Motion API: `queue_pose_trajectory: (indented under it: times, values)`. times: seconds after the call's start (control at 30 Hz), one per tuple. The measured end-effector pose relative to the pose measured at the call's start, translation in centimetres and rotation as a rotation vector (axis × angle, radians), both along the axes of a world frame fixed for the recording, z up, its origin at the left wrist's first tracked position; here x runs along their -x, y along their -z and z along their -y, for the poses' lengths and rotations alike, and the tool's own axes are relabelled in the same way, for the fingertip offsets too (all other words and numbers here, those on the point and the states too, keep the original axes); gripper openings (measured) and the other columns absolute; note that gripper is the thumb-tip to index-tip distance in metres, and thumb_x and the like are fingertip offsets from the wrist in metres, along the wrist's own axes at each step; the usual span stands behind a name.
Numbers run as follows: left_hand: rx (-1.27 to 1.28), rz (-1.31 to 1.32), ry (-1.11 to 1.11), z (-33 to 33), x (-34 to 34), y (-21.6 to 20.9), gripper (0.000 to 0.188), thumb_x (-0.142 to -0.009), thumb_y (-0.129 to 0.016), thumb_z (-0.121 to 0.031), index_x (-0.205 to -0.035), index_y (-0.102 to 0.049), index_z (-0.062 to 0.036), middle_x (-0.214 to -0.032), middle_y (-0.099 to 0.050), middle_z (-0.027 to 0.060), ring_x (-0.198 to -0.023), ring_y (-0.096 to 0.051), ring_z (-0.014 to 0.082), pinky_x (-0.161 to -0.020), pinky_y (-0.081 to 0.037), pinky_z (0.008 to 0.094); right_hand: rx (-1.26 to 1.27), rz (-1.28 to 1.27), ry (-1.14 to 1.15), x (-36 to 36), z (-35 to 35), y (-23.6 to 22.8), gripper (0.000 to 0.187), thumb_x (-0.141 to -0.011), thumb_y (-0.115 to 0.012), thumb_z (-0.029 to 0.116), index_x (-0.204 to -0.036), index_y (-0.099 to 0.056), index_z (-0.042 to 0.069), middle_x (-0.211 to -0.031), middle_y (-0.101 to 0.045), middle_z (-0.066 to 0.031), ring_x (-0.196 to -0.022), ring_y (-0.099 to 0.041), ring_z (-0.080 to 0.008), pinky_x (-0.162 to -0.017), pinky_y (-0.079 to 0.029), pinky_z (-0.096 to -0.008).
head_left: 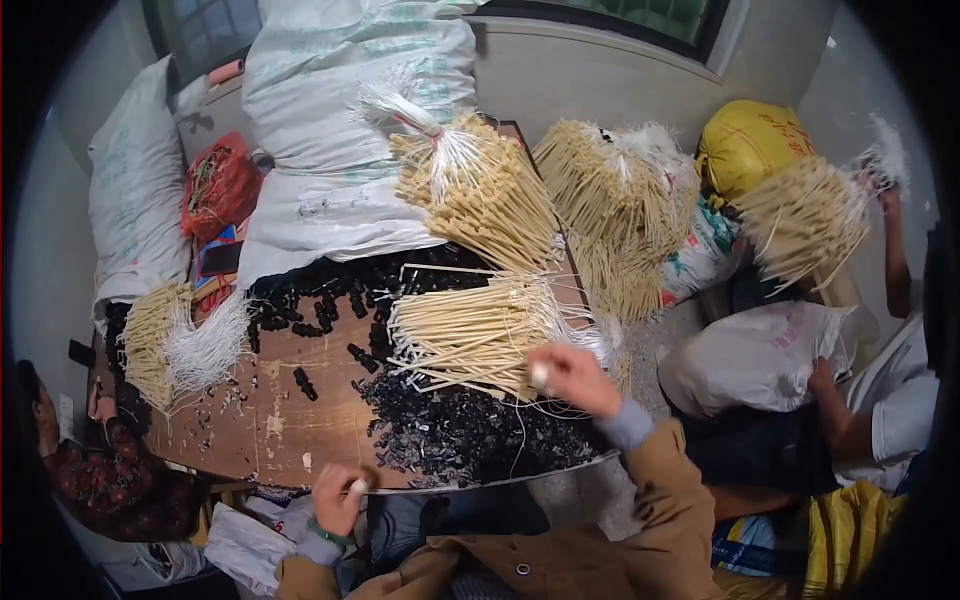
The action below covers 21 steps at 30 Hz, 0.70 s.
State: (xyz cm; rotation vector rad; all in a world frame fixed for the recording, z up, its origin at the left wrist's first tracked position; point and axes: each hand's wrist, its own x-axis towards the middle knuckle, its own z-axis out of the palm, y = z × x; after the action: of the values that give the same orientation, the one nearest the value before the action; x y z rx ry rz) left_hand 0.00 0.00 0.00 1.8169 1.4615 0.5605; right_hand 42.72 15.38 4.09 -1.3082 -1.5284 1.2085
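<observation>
My right hand (578, 380) is over the right end of a loose pile of cream-coloured thin sticks (465, 325) with white strings. Its fingers are curled together with a white cover on one tip; whatever they may hold is too small to make out. At the table's front edge, my left hand (338, 498) is closed, with a white cover on one digit and a green band at the wrist. Anything inside it is hidden. Small black plastic pieces (440, 430) lie heaped between my hands, and a thin white string (521, 440) trails over them.
Larger black fittings (305, 383) are scattered on the brown table (270, 430). Tied stick bundles (480, 190) and white sacks (330, 200) stand at the back. On the right, a co-worker's hand (880, 182) lifts another stick bundle (805, 215). A person (110, 470) sits at left.
</observation>
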Motion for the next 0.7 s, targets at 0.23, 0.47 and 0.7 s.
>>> queue_pose_trajectory:
  times: [0.23, 0.47, 0.7]
  values:
    - [-0.545, -0.211, 0.285, -20.1, -7.2, -3.0, 0.065, -0.074, -0.069, -0.025, -0.134, -0.049, -0.0128, -0.147, -0.038, 0.0120, -0.134, -0.037, 0.0309, -0.107, -0.031, 0.0445, -0.552, 0.410, 0.285, 6.4, -23.2, -6.1, 0.049, -0.082, -0.064, 0.021, -0.125, -0.054, 0.001, -0.108, -0.062, -0.0140, -0.093, -0.060, -0.0237, -0.080, -0.051, -0.0351]
    - [-0.730, -0.272, 0.320, -31.8, -13.0, -1.9, 0.072, -0.075, -0.059, -0.041, -0.141, -0.043, -0.0171, -0.151, -0.032, 0.0154, -0.140, -0.028, 0.0331, -0.111, -0.022, 0.0499, -0.791, 0.627, 0.376, 13.1, -38.5, -8.0, 0.050, -0.078, -0.062, 0.017, -0.126, -0.057, 0.003, -0.107, -0.064, -0.0142, -0.098, -0.058, -0.0291, -0.096, -0.041, -0.0428]
    - [-0.651, -0.361, 0.346, -35.8, -12.9, -1.4, 0.069, -0.076, -0.057, -0.035, -0.141, -0.042, -0.0170, -0.153, -0.028, 0.0148, -0.143, -0.022, 0.0314, -0.112, -0.019, 0.0516, -0.547, 0.614, 0.394, 14.4, -44.1, -7.6, 0.020, -0.078, -0.062, 0.015, -0.093, -0.073, 0.009, -0.068, -0.062, -0.0049, -0.067, -0.050, -0.0177, -0.086, -0.032, -0.0334]
